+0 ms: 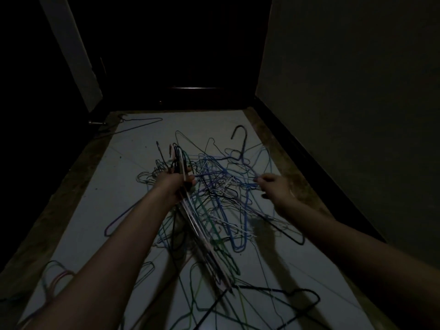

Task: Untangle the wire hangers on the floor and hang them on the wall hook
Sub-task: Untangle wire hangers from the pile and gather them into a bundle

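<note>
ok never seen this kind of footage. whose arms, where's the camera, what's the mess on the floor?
There is no machine: a person wears one wide-angle camera on the head, looking down at their own arms. The left hand holds a gathered bundle of wire hangers in its grip. The right hand pinches a wire in the tangled pile of hangers on the pale floor. More loose hangers lie around it, one apart at the far left. The room is dark, and no wall hook shows.
</note>
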Tool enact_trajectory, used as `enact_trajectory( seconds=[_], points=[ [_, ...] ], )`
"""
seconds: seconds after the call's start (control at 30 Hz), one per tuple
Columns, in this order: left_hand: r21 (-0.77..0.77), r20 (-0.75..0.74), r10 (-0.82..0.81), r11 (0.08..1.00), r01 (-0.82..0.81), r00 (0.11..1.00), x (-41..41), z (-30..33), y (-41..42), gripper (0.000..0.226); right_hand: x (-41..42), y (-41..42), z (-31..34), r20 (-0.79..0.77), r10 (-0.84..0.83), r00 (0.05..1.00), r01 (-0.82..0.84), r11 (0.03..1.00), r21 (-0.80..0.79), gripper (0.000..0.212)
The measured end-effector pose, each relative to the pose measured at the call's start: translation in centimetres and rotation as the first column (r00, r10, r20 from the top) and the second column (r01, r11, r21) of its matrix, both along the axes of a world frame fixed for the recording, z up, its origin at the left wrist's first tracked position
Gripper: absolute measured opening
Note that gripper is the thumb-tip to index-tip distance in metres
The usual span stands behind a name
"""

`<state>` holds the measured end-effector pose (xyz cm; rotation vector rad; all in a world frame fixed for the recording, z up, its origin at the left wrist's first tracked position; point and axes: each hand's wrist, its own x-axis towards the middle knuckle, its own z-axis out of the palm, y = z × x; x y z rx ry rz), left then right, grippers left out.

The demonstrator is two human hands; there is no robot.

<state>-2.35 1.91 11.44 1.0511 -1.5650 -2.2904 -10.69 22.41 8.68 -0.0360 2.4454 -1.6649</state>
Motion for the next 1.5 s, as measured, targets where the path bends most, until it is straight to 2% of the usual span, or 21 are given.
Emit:
enact_trajectory(
  seconds=[0.13,0.23,0.33,0.43,0.73,0.97,1.1,1.23,1.37,1.5],
  points=[
    [0.017,-0.034,0.024,1.0,-0.024,0.999,0.2,0.0,-0.2,0.015,3.0,-4.9,1.1,0.01,0.16,0.987,-0.159,0.983,-0.091,0.017],
    [0.014,-0.091,0.136,0.991,-0.135,0.987,0.3,0.1,-0.6,0.017,5.2,-7.7,1.7,0.069,0.261,0.963,-0.245,0.951,-0.186,0.01],
    [0.024,-0.149,0.238,0.971,-0.237,0.96,0.5,0.3,-1.1,0.015,6.3,-9.2,1.8,0.065,0.302,0.951,-0.282,0.934,-0.218,0.013],
    [-0.003,-0.195,0.27,0.961,-0.276,0.943,0.7,-0.1,-2.2,0.03,6.5,-9.4,1.8,0.043,0.322,0.946,-0.308,0.932,-0.192,0.013],
    [0.043,-0.245,0.157,0.988,-0.15,0.957,1.1,-0.9,-2.7,0.024,6.6,-9.2,1.5,0.105,0.364,0.925,-0.339,0.92,-0.197,0.016],
    [0.076,-0.241,0.156,0.987,-0.142,0.958,0.8,-1.9,-2.6,0.016,6.4,-8.8,1.1,0.181,0.47,0.864,-0.438,0.879,-0.192,0.017],
    [0.032,-0.241,0.13,0.992,-0.126,0.962,0.5,-2.1,-2.2,0.013,6.5,-9.1,1.0,0.208,0.529,0.823,-0.511,0.849,-0.138,0.015],
    [0.171,-0.207,0.195,0.972,-0.161,0.959,0.4,-2.3,-2.4,0.027,7.2,-9.0,0.4,0.108,0.611,0.784,-0.601,0.792,-0.108,0.027],
    [0.3,-0.188,0.192,0.945,-0.13,0.963,0.6,-2.5,-2.4,0.027,7.5,-8.9,-0.9,-0.023,0.685,0.728,-0.661,0.711,0.239,0.047],
    [0.256,-0.201,0.156,0.961,-0.102,0.967,0.9,-2.9,-1.9,0.027,7.5,-8.9,-1.8,-0.011,0.746,0.666,-0.711,0.639,0.294,0.052]
  ],
)
